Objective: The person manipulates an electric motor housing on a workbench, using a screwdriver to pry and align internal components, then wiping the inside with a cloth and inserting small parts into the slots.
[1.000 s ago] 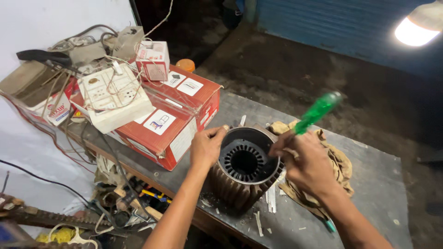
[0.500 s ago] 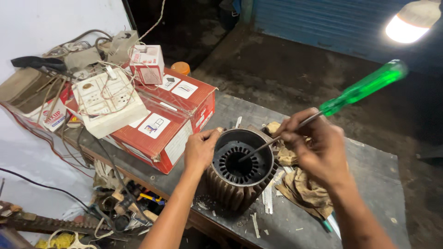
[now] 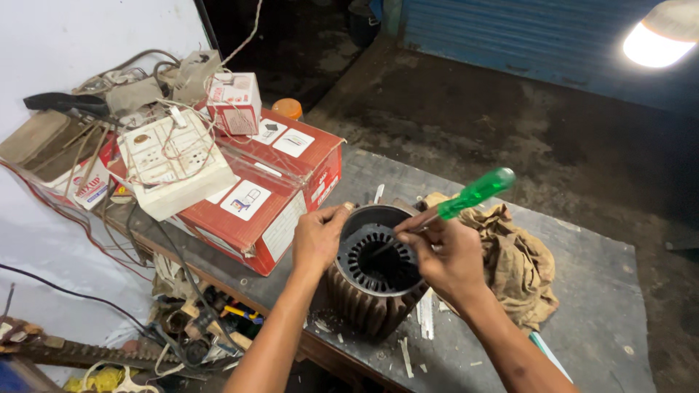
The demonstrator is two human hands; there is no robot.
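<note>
Far to my left a white switch board (image 3: 171, 164) with loose wires lies on top of a long red carton (image 3: 273, 196), and a small white-and-red box (image 3: 234, 102) stands on the carton behind it. My left hand (image 3: 318, 239) is curled over the near-left rim of the ribbed motor stator (image 3: 375, 280), gripping it where it stands upright on the grey table (image 3: 604, 306). My right hand (image 3: 448, 255) is closed around a green-handled screwdriver (image 3: 470, 195), its tip inside the stator's slotted bore. Just right of that lies a crumpled brown rag (image 3: 520, 266)
</note>
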